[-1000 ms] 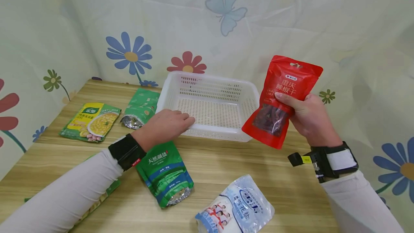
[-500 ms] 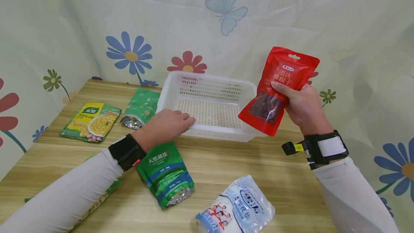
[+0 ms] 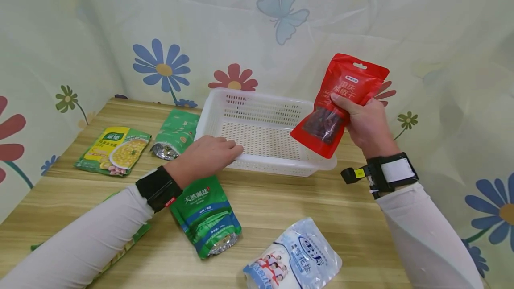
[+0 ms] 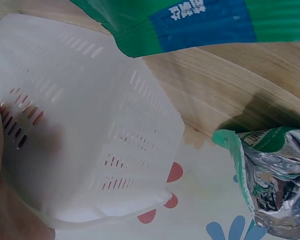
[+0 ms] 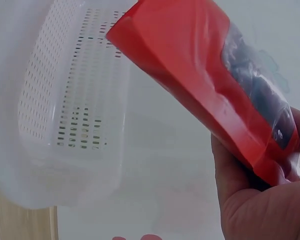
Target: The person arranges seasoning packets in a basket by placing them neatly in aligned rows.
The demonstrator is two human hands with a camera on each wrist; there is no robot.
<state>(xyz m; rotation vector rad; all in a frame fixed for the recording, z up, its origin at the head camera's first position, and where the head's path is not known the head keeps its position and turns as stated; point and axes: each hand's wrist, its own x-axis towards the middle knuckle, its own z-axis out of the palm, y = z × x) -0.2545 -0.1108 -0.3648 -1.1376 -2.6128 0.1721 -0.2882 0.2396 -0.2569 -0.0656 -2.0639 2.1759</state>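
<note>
My right hand (image 3: 371, 124) holds a red pouch of dried chillies (image 3: 339, 101) tilted above the right end of a white plastic basket (image 3: 277, 164). The thumb lies across the pouch's front, and dark chillies show through its window. In the right wrist view the pouch (image 5: 190, 65) hangs beside the basket (image 5: 40, 170). My left hand (image 3: 205, 157) grips the basket's front-left rim; in the left wrist view only part of that hand (image 4: 15, 210) shows at the basket's wall (image 4: 90, 115). The basket holds nothing that I can see.
Left of the basket lie a yellow-green soup packet (image 3: 114, 150) and a green pouch with a silver base (image 3: 174, 133). Nearer are a green salt pouch (image 3: 209, 220), a white-blue salt bag (image 3: 295, 255) and a green packet (image 3: 120, 255) partly under the left arm. A floral curtain (image 3: 201, 21) hangs behind.
My right hand has carried the red pouch left and slightly up, so it now overlaps the basket's right end. The left hand and the basket stay where they were.
</note>
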